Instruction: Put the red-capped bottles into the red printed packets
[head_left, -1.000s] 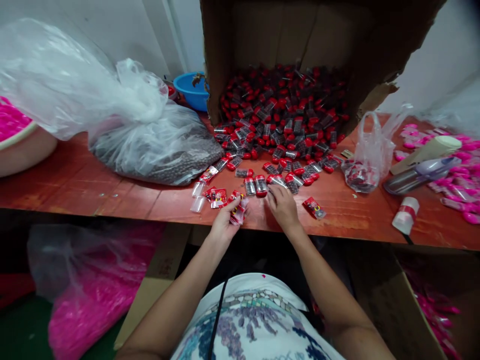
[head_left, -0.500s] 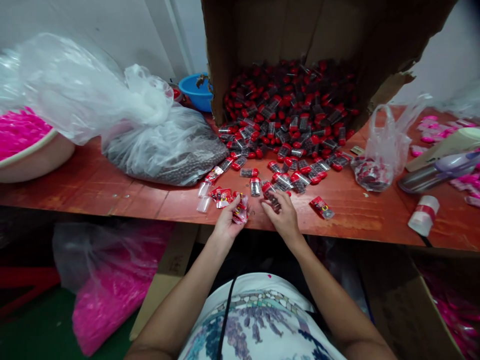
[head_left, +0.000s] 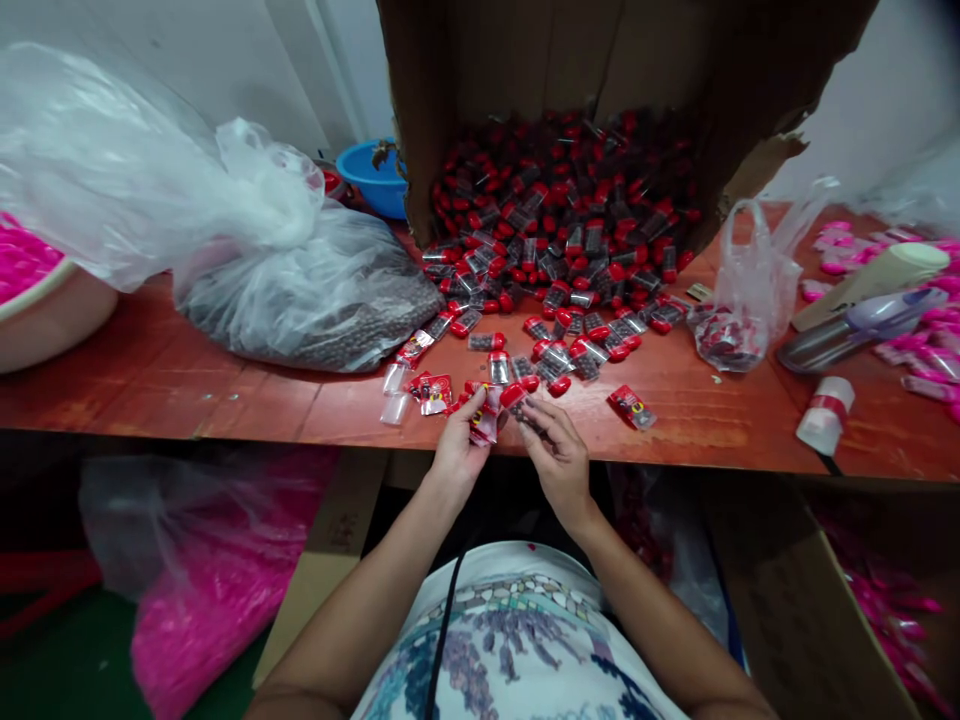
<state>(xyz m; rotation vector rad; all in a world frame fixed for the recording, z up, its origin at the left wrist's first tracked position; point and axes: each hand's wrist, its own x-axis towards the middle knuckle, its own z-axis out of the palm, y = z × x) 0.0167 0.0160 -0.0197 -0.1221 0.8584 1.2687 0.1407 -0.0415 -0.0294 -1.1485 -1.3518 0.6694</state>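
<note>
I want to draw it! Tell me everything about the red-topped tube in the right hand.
The red-topped tube has a rounded red cap and a clear, plastic-looking body with dark contents. It's tilted, cap pointing away from the right hand, whose fingers grip and partly hide the body. It's near the front of the table, beside the red packets in the left hand; I can't tell if they touch.

Counting remotely, I set the clock on view centre. Red-capped containers point(head_left: 574, 240), heaped at 1 o'clock: too many to tally. Clear tubes point(head_left: 394, 408), between 8 and 9: two. Blue basin point(head_left: 373, 183), 11: one. Cream basin point(head_left: 64, 318), 9: one. Red sachet point(head_left: 631, 407) lying alone, between 3 and 4: one.
</note>
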